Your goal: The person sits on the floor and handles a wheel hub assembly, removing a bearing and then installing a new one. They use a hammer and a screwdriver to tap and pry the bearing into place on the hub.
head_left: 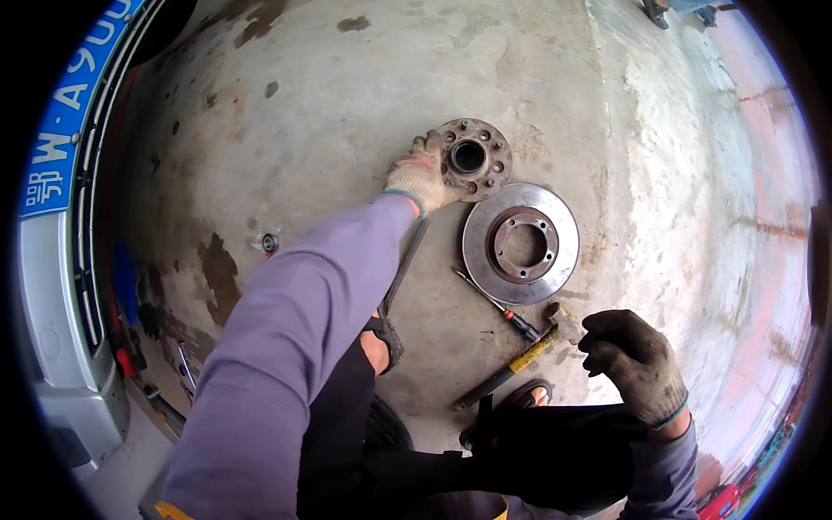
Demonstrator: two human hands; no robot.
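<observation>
My gloved left hand [418,173] grips the left side of a rusty round hub flange [488,152] with studs, which rests on the concrete floor. A brake disc [555,247] lies just below it. My right hand [628,355], in a dirty glove, hovers at lower right with loosely bent fingers apart and nothing visible in them. Beside it a hammer [533,354] with a yellow-and-dark handle lies near my foot, and a screwdriver [520,323] with an orange-and-black handle lies under the disc's lower-left edge. A long metal bar [407,256] is partly hidden by my left arm.
A silver car bumper [65,312] with a blue plate runs along the left, with tools [147,390] and a blue cloth [124,286] beside it. A small bearing [269,243] lies left of my arm. Another person's foot [657,16] shows at the top right.
</observation>
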